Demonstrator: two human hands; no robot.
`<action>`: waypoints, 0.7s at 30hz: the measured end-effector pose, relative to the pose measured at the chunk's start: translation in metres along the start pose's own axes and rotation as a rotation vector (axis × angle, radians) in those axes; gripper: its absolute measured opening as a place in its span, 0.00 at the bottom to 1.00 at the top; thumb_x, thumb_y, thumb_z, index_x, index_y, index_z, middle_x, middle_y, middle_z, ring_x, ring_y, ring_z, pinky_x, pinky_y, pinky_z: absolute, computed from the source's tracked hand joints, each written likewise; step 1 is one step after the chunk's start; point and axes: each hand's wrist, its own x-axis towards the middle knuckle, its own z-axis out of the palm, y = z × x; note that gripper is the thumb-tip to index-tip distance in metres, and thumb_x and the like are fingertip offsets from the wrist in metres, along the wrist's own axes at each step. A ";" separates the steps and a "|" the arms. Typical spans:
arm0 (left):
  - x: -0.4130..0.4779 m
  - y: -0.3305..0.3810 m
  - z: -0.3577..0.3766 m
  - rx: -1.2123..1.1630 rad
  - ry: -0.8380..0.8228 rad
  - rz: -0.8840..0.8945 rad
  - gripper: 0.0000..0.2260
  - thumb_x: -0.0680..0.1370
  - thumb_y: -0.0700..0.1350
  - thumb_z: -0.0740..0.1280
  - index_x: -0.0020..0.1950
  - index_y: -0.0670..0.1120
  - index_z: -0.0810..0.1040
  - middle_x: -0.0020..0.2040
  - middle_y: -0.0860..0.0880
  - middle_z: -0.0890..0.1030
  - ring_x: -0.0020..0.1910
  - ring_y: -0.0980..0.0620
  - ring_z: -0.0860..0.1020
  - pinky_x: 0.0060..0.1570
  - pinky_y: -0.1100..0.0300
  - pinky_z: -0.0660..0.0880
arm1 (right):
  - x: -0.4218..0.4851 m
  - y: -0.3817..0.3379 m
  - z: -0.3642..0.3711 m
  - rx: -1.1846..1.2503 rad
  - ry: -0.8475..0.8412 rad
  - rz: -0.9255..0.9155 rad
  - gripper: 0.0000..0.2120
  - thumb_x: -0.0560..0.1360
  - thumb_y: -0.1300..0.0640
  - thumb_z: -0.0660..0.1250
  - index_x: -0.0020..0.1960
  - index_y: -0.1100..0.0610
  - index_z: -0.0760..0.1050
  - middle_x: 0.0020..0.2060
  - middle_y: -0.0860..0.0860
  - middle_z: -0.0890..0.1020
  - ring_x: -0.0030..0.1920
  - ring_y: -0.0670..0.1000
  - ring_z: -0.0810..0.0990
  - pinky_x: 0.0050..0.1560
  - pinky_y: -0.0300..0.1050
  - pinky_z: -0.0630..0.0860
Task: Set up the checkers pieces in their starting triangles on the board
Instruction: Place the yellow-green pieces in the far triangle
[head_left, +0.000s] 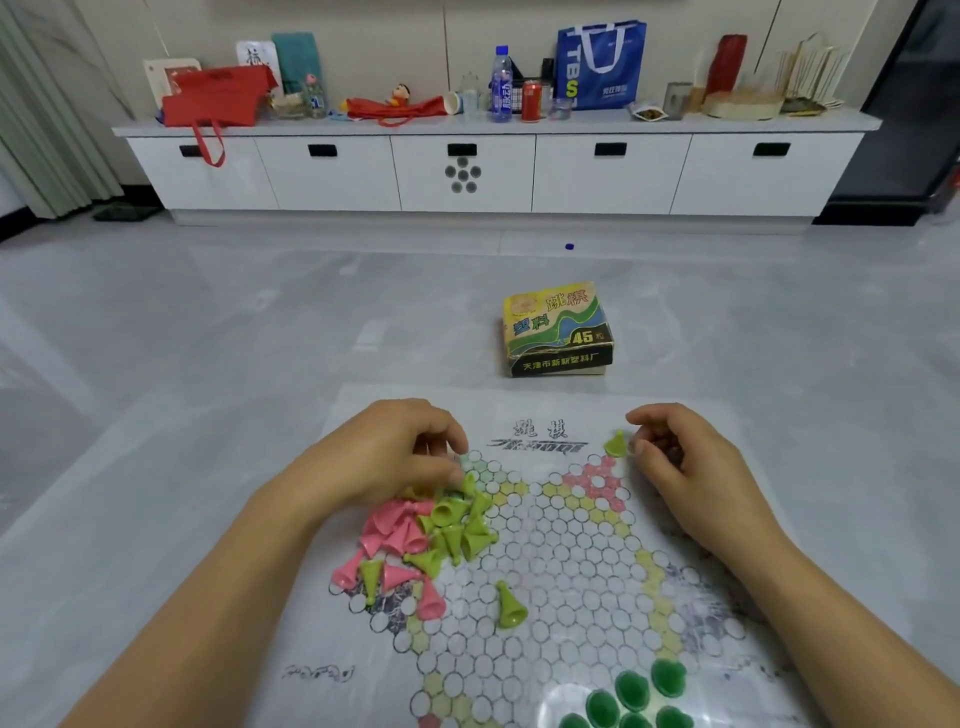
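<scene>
A paper checkers board (566, 561) lies on the floor in front of me. A heap of light-green cones (457, 525) and pink cones (397, 540) rests on its left side. My left hand (395, 457) sits on the top of that heap, fingers curled among the pieces. One light-green cone (510, 605) lies alone toward the middle. My right hand (685, 467) pinches a light-green piece (616, 444) at the board's upper right, beside the pink triangle (595, 480). Several dark-green pieces (636, 693) stand in the near right triangle.
The yellow-green game box (558, 330) sits on the grey floor just beyond the board. A small blue cap (569, 247) lies farther off. A white cabinet (493, 171) with bags, bottles and cans runs along the far wall.
</scene>
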 end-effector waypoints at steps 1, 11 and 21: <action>0.000 0.002 0.001 0.005 -0.028 0.007 0.11 0.69 0.46 0.73 0.51 0.50 0.79 0.46 0.52 0.77 0.44 0.55 0.75 0.46 0.65 0.71 | 0.000 0.000 0.000 0.001 0.000 0.000 0.11 0.75 0.62 0.61 0.57 0.54 0.73 0.41 0.41 0.75 0.42 0.41 0.74 0.39 0.31 0.67; 0.002 0.013 0.014 0.061 0.063 0.097 0.08 0.72 0.44 0.69 0.50 0.53 0.77 0.39 0.56 0.77 0.40 0.58 0.75 0.43 0.64 0.72 | -0.002 -0.002 0.000 0.096 0.036 -0.005 0.10 0.76 0.62 0.61 0.55 0.53 0.73 0.41 0.42 0.75 0.40 0.43 0.74 0.39 0.32 0.68; -0.003 0.036 0.024 -0.461 0.180 0.120 0.05 0.73 0.38 0.68 0.42 0.47 0.76 0.38 0.52 0.80 0.36 0.58 0.80 0.39 0.65 0.74 | -0.011 -0.022 -0.006 0.204 0.004 -0.208 0.07 0.74 0.57 0.64 0.48 0.46 0.70 0.35 0.42 0.76 0.39 0.41 0.74 0.39 0.31 0.70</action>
